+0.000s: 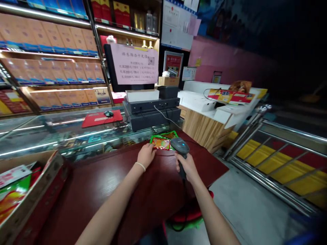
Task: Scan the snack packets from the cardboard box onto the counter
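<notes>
My right hand [187,165] is wrapped round the handle of a dark grey barcode scanner [180,145], its head pointing forward over the counter with a small blue light on top. A cable hangs from the handle's lower end. Just left of the scanner lies a shiny snack packet [160,143] with green and red edges. The fingers of my left hand [146,154] close on this packet's left end, partly hidden from view. Behind it, a second green-edged packet [171,135] is partly covered by the scanner.
An open carton [55,163] of colourful packets stands at left on the brown counter [107,183]. Beyond are a glass case [76,136], a red mat [95,119] with a mouse, and a dark cash drawer [153,119] below a monitor. A metal railing [255,163] runs along the right.
</notes>
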Available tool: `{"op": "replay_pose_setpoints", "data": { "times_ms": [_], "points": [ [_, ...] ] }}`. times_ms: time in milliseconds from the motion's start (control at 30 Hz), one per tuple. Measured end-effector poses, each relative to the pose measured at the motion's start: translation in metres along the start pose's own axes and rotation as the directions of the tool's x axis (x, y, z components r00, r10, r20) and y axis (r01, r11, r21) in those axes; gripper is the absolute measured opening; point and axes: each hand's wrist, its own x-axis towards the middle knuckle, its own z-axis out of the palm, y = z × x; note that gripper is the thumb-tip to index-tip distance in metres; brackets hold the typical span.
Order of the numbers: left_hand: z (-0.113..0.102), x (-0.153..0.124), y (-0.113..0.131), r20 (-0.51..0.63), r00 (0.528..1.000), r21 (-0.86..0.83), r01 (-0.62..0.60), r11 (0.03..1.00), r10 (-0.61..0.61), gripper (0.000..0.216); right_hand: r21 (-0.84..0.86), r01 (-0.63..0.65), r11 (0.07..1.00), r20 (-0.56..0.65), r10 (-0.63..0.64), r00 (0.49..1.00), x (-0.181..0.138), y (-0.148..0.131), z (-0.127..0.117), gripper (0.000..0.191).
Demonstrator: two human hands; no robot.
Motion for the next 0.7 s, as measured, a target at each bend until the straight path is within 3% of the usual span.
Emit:
{"op": "replay_pose_setpoints", "data": {
  "times_ms": [133,267,500,600,700],
  "points": [
    [0.062,0.02,0.017,-0.022,0.998,0.014,-0.062,0.998,0.062,0.048,0.035,0.009,0.999,-0.054,-0.007,0.999,0.01,0.01,-0.012,0.033],
    [0.092,0.029,0.02,-0.006,1.0,0.071,0.006,0.997,-0.006,0.074,0.048,-0.03,0.998,-0.066,0.034,0.997,0.014,0.018,-0.017,0.032],
    [0.088,0.033,0.023,-0.012,0.982,0.151,0.188,0.971,-0.188,0.081,0.124,-0.003,0.992,-0.041,0.008,0.999,0.018,0.023,-0.02,0.031],
    [0.083,0.032,0.026,-0.024,0.979,0.168,0.202,0.965,-0.201,0.063,0.109,0.008,0.994,-0.047,-0.003,0.999,0.018,0.021,-0.018,0.031],
    [0.077,0.027,0.027,0.03,0.988,0.047,0.15,0.988,-0.152,0.034,0.087,0.023,0.996,-0.059,-0.018,0.998,0.016,0.017,-0.014,0.03]
  ]
}}
